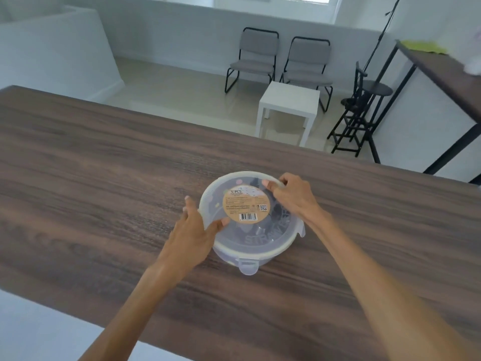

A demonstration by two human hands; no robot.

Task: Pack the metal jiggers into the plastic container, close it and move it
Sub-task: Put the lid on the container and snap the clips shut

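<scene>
A round clear plastic container [263,252] stands on the dark wooden table [104,178]. Its translucent lid [235,187], with a round tan label, lies over the top, tilted a little with the far side raised. My left hand [196,230] grips the lid's left rim, thumb on top. My right hand [289,195] pinches the lid's far right rim. Dark shapes show dimly through the lid; a metal jigger [260,231] is faintly visible inside. A clip flap [248,265] hangs unlatched at the near side, another [302,229] at the right.
The table's far edge runs diagonally behind the container. Beyond it on the floor stand a small white side table [289,105], two grey chairs [255,58] and a black stool [364,105]. A second dark table [442,66] is at the right.
</scene>
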